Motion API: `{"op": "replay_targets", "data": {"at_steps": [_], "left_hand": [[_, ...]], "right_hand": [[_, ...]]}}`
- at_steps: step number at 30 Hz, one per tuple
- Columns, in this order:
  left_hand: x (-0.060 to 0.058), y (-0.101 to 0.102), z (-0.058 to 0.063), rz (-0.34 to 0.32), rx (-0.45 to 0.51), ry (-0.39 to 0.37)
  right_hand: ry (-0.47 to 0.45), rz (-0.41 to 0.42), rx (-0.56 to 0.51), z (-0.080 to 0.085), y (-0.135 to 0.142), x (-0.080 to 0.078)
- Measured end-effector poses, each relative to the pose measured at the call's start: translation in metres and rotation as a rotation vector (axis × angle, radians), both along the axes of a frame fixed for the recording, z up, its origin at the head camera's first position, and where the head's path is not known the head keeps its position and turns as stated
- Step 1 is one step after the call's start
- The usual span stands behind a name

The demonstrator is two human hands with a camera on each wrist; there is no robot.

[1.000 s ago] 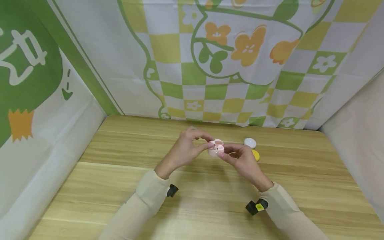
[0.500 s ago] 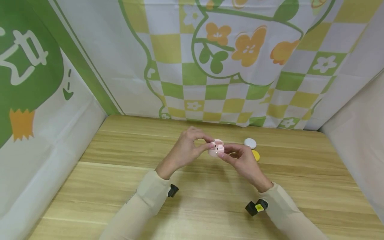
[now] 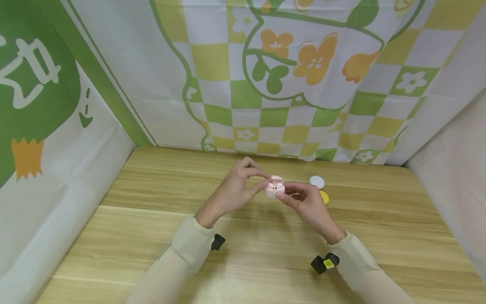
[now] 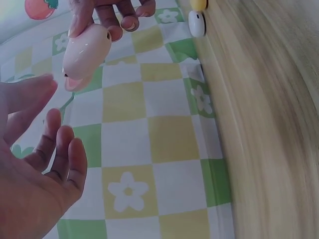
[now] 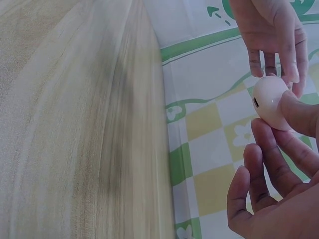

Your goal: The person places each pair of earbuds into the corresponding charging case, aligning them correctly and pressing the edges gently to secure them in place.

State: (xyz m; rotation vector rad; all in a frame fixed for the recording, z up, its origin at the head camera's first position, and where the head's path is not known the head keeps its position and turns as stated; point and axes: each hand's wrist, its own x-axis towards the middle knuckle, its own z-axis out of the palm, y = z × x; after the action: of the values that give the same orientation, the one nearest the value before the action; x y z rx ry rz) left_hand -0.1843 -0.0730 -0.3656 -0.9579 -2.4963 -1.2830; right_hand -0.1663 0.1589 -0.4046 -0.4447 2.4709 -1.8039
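Note:
A pink earbud case (image 3: 274,192) with its lid up is held above the table by my right hand (image 3: 308,206), thumb in front and fingers behind. Small dark spots show inside the case, but its contents are too small to make out. On the other side is my left hand (image 3: 236,188), thumb and index finger spread close to the case's left edge. In the left wrist view, a gap parts the left fingertips from the case (image 4: 85,52), and nothing shows between them. The right wrist view has the right thumb and fingers gripping the rounded shell (image 5: 270,102).
Behind the right hand, a white rounded case (image 3: 317,182) lies on the wooden table (image 3: 159,185). A yellow round thing (image 3: 324,197), partly hidden by that hand, lies just in front of it. A patterned cloth (image 3: 250,114) hangs along the back edge.
My left thumb has drawn back slightly from the case opening, and the left fingers have lifted and spread. The right hand holds the case in nearly the same place.

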Motion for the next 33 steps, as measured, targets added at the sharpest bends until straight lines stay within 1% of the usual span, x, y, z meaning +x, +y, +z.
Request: {"op": "replay_targets", "data": {"at_steps": [3,5,8,11,14,17,23,33], "left_hand": [[-0.002,-0.001,0.0,0.013,0.048,-0.045],[-0.003,-0.001,0.0,0.023,0.061,-0.085],[-0.006,-0.001,0.0,0.031,0.031,-0.161],[-0.009,0.0,-0.001,0.024,-0.014,-0.236],[-0.011,0.0,-0.003,0.01,-0.038,-0.288],[-0.014,0.0,-0.005,-0.007,-0.044,-0.311],[-0.015,0.001,-0.006,-0.032,-0.036,-0.304],[-0.012,0.002,-0.006,-0.045,-0.009,-0.326]], "right_hand": [[0.005,-0.005,-0.004,-0.001,0.0,0.0],[0.008,-0.008,-0.001,0.0,-0.001,0.0],[0.008,-0.009,0.003,0.001,-0.001,0.0],[0.013,-0.009,0.005,0.003,-0.002,0.001],[0.028,-0.005,0.007,0.003,-0.003,0.001],[0.05,0.003,0.007,0.003,-0.003,0.002],[0.08,0.023,-0.002,0.002,-0.004,0.002],[0.055,0.017,-0.005,0.0,-0.004,0.001]]}}
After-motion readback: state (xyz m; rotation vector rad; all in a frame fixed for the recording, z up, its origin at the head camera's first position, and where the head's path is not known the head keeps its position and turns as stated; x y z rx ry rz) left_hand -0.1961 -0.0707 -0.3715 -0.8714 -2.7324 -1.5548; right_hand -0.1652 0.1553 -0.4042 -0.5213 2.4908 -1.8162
